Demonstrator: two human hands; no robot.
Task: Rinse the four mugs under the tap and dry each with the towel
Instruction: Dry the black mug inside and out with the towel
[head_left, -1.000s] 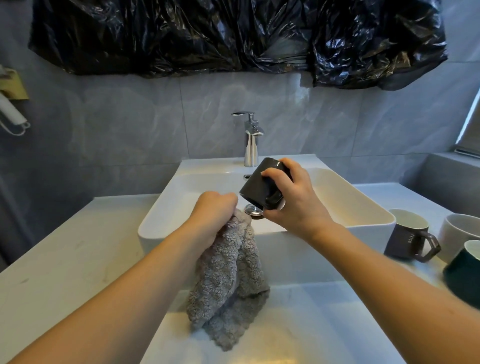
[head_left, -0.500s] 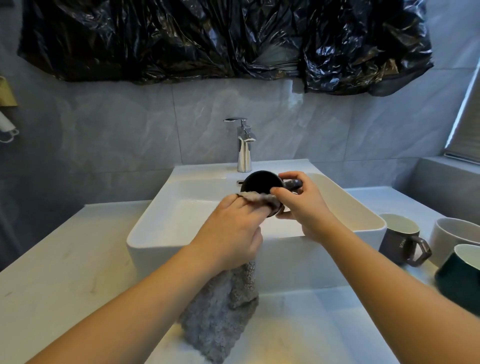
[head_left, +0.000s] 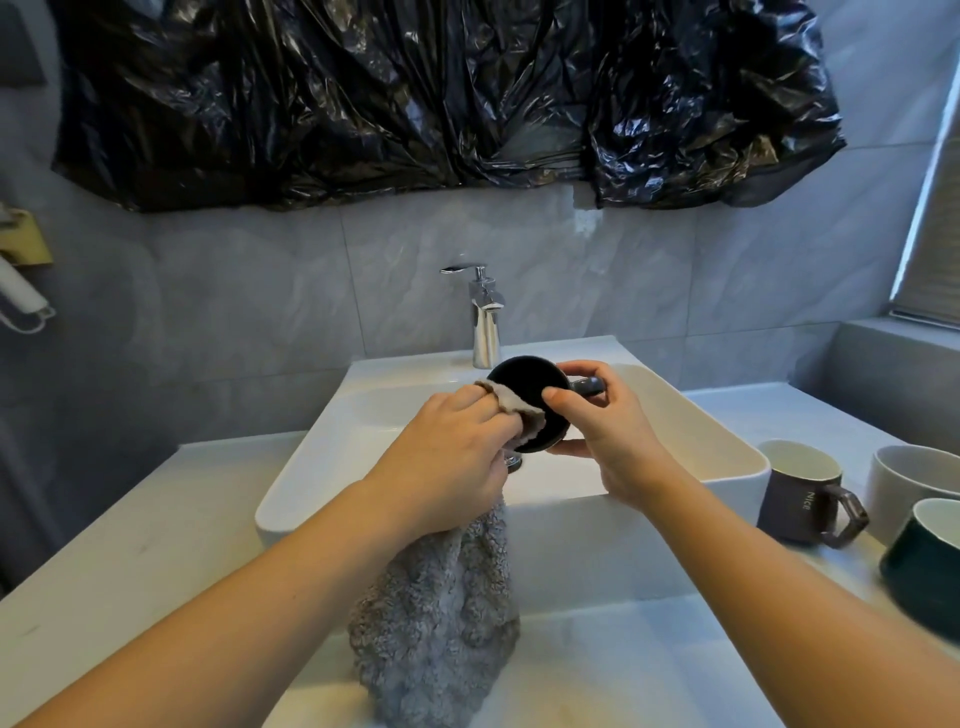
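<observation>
**Towel on the black mug, over the basin**

The black mug (head_left: 530, 395) is held tipped on its side above the white basin (head_left: 727, 441), just in front of the tap (head_left: 485, 317), with a round dark face turned to the camera; whether this is the mouth or the base cannot be told. The right hand (head_left: 608, 431) grips it, thumb across the near rim, fingers curled behind by the handle. The left hand (head_left: 452, 457) is closed round the grey towel (head_left: 441, 613), pressing a fold of it against the mug's left edge; the rest of the towel hangs down past the basin's front to the counter (head_left: 130, 545).

On the counter to the right, well apart from the hands, stand three more mugs: a brown mug (head_left: 800, 493) lettered "Nice", a white mug (head_left: 909, 483) behind it, and a green mug (head_left: 924, 556) nearest the camera. Black plastic sheeting (head_left: 415, 93) hangs on the tiled wall above.
</observation>
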